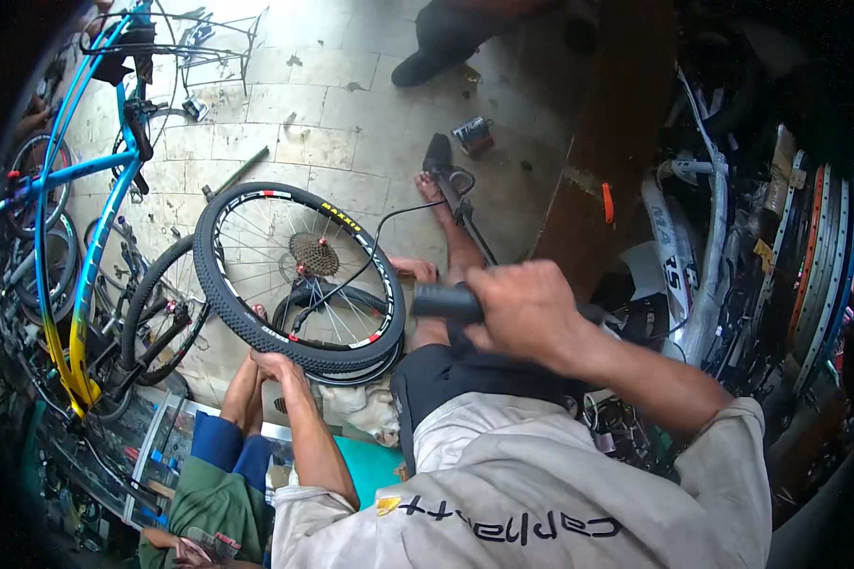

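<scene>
My right hand [527, 305] is closed around the black handle [449, 303] of a floor pump, slightly blurred. The pump's dark barrel [457, 204] runs up and away beside a sandalled foot [430, 186]. From it a thin black hose [389, 216] curves left to the bicycle wheel [226, 302], ending near the rim. That wheel has a knobby black tyre, a black rim with red and white marks, and a cassette [314, 254] at its hub. At its near edge, my left hand [273, 364] grips the tyre. Another wheel lies partly hidden underneath.
A blue and yellow bicycle frame [93, 268] stands at left. Close to my left arm is another person in a green shirt [213, 503]. A can [473, 136] lies on the tiled floor [332, 104]. Wrapped frame tubes [683, 247] and several rims [811, 256] crowd the right.
</scene>
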The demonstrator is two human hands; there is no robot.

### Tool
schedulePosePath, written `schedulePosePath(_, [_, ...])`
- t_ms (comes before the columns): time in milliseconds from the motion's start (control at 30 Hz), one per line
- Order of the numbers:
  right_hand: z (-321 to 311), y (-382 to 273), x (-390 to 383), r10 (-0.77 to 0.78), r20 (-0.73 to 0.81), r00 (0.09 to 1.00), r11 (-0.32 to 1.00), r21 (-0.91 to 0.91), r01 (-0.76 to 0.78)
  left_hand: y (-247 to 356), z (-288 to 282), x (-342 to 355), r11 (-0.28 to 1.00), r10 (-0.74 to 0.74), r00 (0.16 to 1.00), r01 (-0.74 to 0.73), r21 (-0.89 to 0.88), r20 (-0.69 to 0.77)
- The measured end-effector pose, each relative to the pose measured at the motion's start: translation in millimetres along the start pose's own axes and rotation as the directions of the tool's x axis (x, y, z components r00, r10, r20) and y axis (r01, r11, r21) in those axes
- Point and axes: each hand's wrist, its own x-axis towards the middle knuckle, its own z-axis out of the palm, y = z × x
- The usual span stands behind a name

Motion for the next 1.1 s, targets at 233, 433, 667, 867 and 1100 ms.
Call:
schedulePosePath(233, [68.3, 48.4, 47.1, -0.026, -0.098, 0.995, 0.995, -0.099, 0.016, -28.6, 8.2, 41.0, 0.994, -0.086, 0.847, 0.038, -0.100, -0.525])
schedulePosePath(433, [108.6, 69.4, 65.7, -0.106, -0.252, 0.962, 0.975, -0.214, 0.051, 8.4, 11.6, 29.3, 0.995, -0.062, 0.838, 0.095, 0.032, -0.543])
schedulePosePath(667, [155.4, 100.6, 99.0, -0.162, -0.270, 0.949, 0.951, -0.301, 0.077, 45.6, 28.3, 4.0, 0.988, -0.148, 0.707, 0.071, -0.139, -0.691])
schedulePosePath(867, [185.7, 124.3, 126.7, -0.117, -0.308, 0.944, 0.941, -0.337, 0.007, 33.8, 54.2, -50.2, 0.962, 0.260, 0.755, -0.154, 0.223, -0.602])
schedulePosePath(1100, [157.1, 91.3, 132.6, 0.062, -0.173, 0.983, 0.976, -0.196, -0.096, 13.7, 87.6, -94.8, 0.952, 0.257, 0.756, -0.093, 0.291, -0.602])
